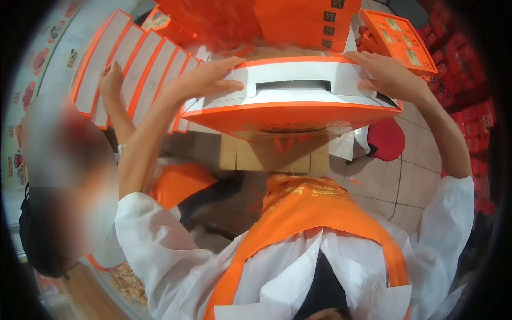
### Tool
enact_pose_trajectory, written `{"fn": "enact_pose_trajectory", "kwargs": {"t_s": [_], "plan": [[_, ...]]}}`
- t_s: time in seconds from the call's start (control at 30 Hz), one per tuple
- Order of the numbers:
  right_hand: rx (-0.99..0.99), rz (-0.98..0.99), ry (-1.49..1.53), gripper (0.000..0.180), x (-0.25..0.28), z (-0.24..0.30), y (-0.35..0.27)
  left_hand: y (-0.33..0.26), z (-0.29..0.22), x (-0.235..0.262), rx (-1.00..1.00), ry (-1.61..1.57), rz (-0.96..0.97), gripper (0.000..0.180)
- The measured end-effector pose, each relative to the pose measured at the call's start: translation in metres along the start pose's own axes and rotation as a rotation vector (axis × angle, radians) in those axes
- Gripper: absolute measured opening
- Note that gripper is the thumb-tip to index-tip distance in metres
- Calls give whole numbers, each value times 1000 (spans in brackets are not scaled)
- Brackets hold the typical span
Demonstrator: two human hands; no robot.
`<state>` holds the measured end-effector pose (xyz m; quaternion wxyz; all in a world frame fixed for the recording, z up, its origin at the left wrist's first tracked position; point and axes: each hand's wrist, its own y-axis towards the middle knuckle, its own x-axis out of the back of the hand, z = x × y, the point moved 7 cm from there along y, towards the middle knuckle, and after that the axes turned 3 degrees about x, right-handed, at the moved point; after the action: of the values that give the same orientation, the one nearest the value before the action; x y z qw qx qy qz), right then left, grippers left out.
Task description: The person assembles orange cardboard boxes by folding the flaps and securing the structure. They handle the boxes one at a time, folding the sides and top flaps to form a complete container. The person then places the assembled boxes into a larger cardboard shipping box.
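Note:
An orange gift box (288,113) with a white top stands upright in front of me, its top side facing up at me. A long handle slot (293,85) runs along that white top. My left hand (220,79) is closed on the box's left end, thumb on the white card and fingers over the far edge. At the right end my right hand (385,76) grips the same way, its thumb on the white top. The fingertips of both hands are hidden behind the far edge. Below the box shows a brown carton (319,162).
A person beside me on the left rests a hand (110,80) by a row of orange-and-white boxes (146,72). Tall orange stacks (213,21) rise behind. At right are an orange box (400,40), a red stool (387,140) and many red packages (469,120).

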<state>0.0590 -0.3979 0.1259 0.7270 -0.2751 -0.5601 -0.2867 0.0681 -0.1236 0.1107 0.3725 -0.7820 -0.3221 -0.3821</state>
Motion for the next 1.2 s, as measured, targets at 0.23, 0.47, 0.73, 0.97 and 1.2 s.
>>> {"fn": "enact_pose_trajectory", "kwargs": {"t_s": [0.23, 0.47, 0.73, 0.97, 1.2], "plan": [[-13, -129, -351, 49, -12, 7, -1, 2, -5, 4, -56, 275, -170, 54], [-7, -154, -129, 64, -10, -1, -17, 8, -7, -4, -39, 562, -239, 57], [22, -53, -157, 74, -14, -5, -22, -7, -16, -5, -190, 390, -221, 68], [-19, -7, -144, 58, -15, 0, -20, -7, -4, -6, -134, 484, -191, 68], [103, -190, -170, 61, -21, -4, -27, -13, 10, 5, -52, -237, -197, 44]]}}
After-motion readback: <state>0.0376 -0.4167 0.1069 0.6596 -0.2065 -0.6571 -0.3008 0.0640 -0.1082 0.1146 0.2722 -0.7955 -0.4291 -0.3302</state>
